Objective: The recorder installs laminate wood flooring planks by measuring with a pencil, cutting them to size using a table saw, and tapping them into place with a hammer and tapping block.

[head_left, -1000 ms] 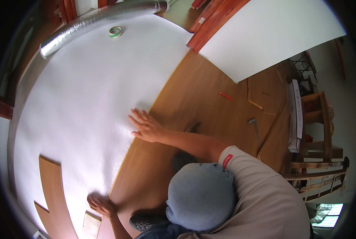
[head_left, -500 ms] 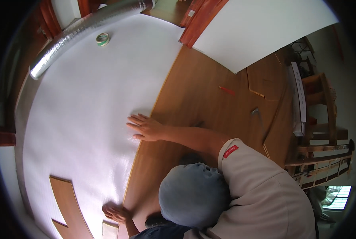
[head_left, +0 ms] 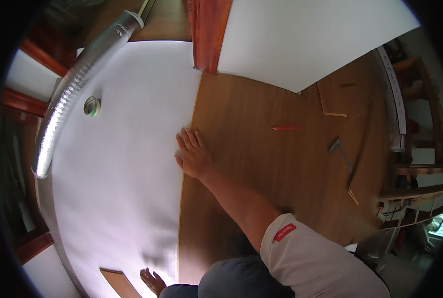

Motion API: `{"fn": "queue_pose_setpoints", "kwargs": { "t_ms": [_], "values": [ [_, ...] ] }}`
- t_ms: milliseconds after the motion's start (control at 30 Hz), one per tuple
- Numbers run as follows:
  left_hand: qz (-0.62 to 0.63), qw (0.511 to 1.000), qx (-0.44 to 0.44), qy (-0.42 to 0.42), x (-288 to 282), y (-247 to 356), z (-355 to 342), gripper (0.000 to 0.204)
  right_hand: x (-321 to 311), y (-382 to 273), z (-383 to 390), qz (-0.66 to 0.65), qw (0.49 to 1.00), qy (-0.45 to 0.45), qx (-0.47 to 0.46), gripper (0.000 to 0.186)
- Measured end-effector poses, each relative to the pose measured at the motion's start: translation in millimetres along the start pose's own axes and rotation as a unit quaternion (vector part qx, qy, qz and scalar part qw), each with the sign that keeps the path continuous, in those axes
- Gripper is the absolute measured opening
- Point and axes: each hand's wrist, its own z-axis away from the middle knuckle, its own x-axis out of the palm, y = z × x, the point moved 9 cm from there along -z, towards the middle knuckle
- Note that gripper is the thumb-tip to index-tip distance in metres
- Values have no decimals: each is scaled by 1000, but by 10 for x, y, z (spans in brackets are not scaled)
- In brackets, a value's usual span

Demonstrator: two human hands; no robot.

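Note:
My right hand (head_left: 194, 158) lies flat at the edge of the laid wood flooring (head_left: 241, 149), its fingers spread over the border with the white underlay sheet (head_left: 127, 164). Nothing is held in it. Low in the view, my left hand (head_left: 153, 281) is over the underlay with fingers apart, also holding nothing; whether it touches the sheet I cannot tell. Beside that hand is a loose flooring plank (head_left: 118, 282), partly cut off by the lower rim. My knee hides part of the floor between my arms.
A long roll of silver foil underlay (head_left: 70, 94) lies along the far left, with a tape roll (head_left: 92, 107) near it. On the boards to the right are a red pencil (head_left: 287, 128) and a metal square (head_left: 341, 155). A white wall panel (head_left: 296, 39) and reddish door frame (head_left: 210, 35) stand ahead.
The view has turned and shifted. My right hand stays at the board edge, its fingers now pointing further forward. My left hand remains near the loose plank, lower in the view.

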Motion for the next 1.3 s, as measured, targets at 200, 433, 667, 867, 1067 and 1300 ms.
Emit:
{"fn": "queue_pose_setpoints", "kwargs": {
  "t_ms": [200, 433, 667, 867, 1067, 1300],
  "values": [
    [114, 960, 255, 29, -621, 2885, -2161, 40, -177, 97, -130, -78, 997, 1, 22, 57],
    [124, 965, 214, 85, -226, 4592, -2323, 42, -242, 210, -185, -137, 989, 34, 38, 44],
    [105, 968, 207, 95, -116, 4455, -2372, 40, 20, 139, -121, -118, 993, 4, 29, 52],
    [203, 935, 268, 112, -221, 4614, -2271, 45, -94, 213, 12, -115, 988, 92, 37, 54],
    [227, 935, 253, 102, -205, 4491, -2270, 41, -304, 269, 41, -180, 981, 67, 14, 50],
    [170, 940, 266, 133, -161, 4413, -2226, 36, -1066, 1790, 2349, -198, 968, 18, 151, 38]
  ]
}}
